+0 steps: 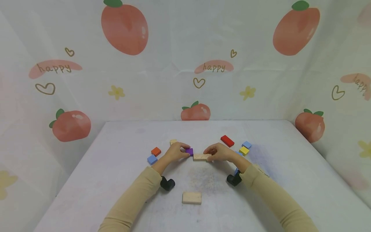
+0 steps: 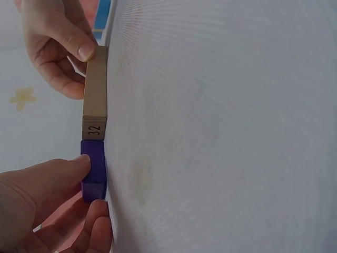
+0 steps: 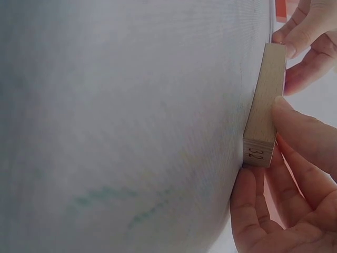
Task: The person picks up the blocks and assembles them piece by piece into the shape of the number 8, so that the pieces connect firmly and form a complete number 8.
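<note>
My left hand [image 1: 176, 152] pinches a small purple block [image 1: 189, 152] on the tabletop, thumb on its near side. Right beside it, a long plain wooden block [image 1: 200, 157] lies flat, gripped near its right end by my right hand [image 1: 221, 152]. In the left wrist view the purple block [image 2: 95, 163] meets the wooden block's end marked 32 [image 2: 95, 128]. The right wrist view has the thumb on the wooden block [image 3: 263, 105] and fingers round its near end; the purple block is mostly hidden there.
Another wooden block [image 1: 192, 198] lies nearer me. To the left are an orange block [image 1: 156, 151], a blue block [image 1: 152, 159] and a pale striped block [image 1: 173, 141]. A red block [image 1: 227, 140], yellow block [image 1: 244, 151] and several blue blocks [image 1: 246, 145] lie right.
</note>
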Available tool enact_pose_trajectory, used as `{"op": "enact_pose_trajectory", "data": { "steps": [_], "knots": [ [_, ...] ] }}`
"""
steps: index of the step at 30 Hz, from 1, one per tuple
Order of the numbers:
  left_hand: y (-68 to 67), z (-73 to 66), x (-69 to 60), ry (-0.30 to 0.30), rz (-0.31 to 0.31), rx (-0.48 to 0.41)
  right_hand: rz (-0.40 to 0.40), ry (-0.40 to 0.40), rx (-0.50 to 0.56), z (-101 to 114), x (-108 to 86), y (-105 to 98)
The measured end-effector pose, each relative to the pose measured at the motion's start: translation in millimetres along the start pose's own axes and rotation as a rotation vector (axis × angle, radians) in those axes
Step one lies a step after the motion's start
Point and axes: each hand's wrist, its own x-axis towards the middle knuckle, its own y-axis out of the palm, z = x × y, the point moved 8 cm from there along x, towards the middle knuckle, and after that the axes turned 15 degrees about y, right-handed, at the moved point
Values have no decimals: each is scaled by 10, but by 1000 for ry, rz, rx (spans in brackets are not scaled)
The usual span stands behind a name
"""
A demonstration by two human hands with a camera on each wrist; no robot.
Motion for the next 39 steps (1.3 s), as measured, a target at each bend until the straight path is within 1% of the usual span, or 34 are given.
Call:
{"op": "enact_pose_trajectory", "data": {
  "steps": [5, 11, 17, 21, 25, 30, 33, 36, 39],
  "knots": [
    [8, 4, -1, 3, 6, -1, 4, -1, 0, 7, -6, -1],
    [-6, -11, 0, 12, -1, 6, 4, 9, 3, 7, -10, -1],
    [-13, -9, -2, 5, -2, 7, 5, 0, -2, 2, -1, 2],
    [-12, -10, -13, -4, 0, -9, 4, 3, 0, -5, 7, 4],
    [-29, -28, -30, 7, -4, -19, 4, 12, 3, -15, 10, 11],
    [-136, -53, -55, 50, -44, -7, 2, 23, 8, -29, 12, 17],
    [-229, -42, -89, 58, -68, -19, 1, 21, 12, -29, 11, 15],
    [-340, -29, -149, 66, -89, -35, 2, 15, 11, -25, 9, 13],
    [-470, 7, -247, 56, -116, -54, 4, 9, 15, -22, 7, 14]
  ]
}}
